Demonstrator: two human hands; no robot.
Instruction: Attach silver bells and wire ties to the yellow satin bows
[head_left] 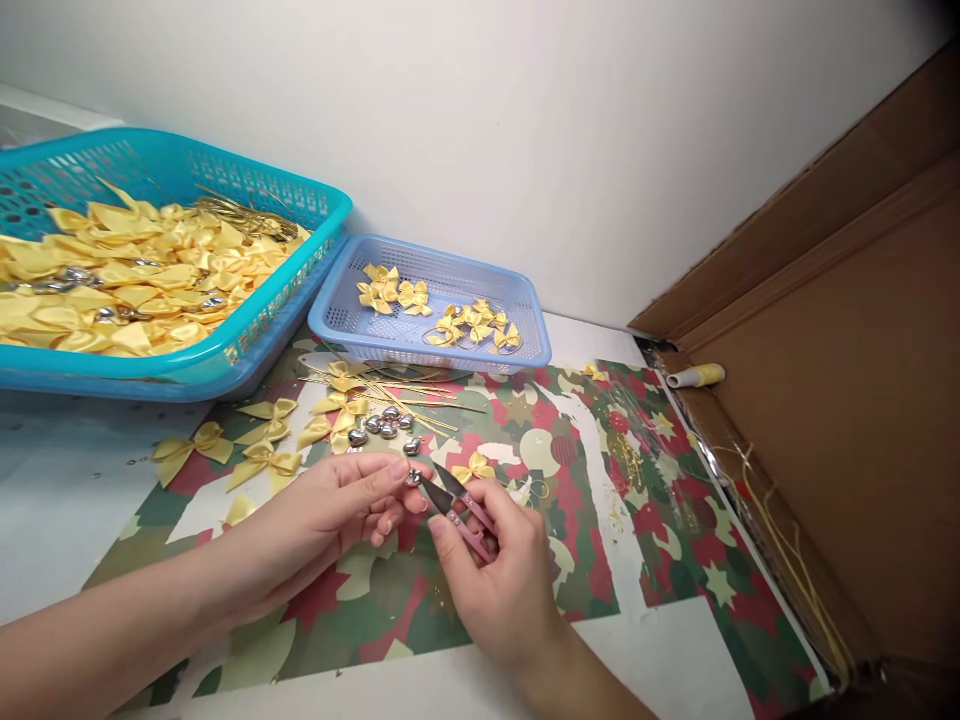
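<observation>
- Silver piece point(413, 478) pinched betw thumb & fingers of L hand point(337, 515), over the patterned sheet point(405, 600) on the tabletop. L grip's closed on it.
- R hand point(506, 585) has the pink snips point(471, 540); R grip's clamped on the handles, blades apart, tips pointing at the piece. Can't tell if the lower tip touches it.
- Looks like a close trim/pick job, my read. Any thread or wire at the cut pt is too small to see, so confirm what's betw blades b4 squeezing.
- Use tips only, short squeeze. Deep bite = more risk to L fingertips, which are v close.
- Angle blades off the skin; tuck spare L fingers back.
- Metal's shiny, prob slippery: firm pinch, don't crush. Steady both wrists if tips wobble.
- Work low so a drop lands on the sheet, clear of the loose silver hearts point(388, 430) & gold wires point(427, 390).
- Watch the yellow bow point(474, 468) just past the snips: swing wide and a blade could snag it.
</observation>
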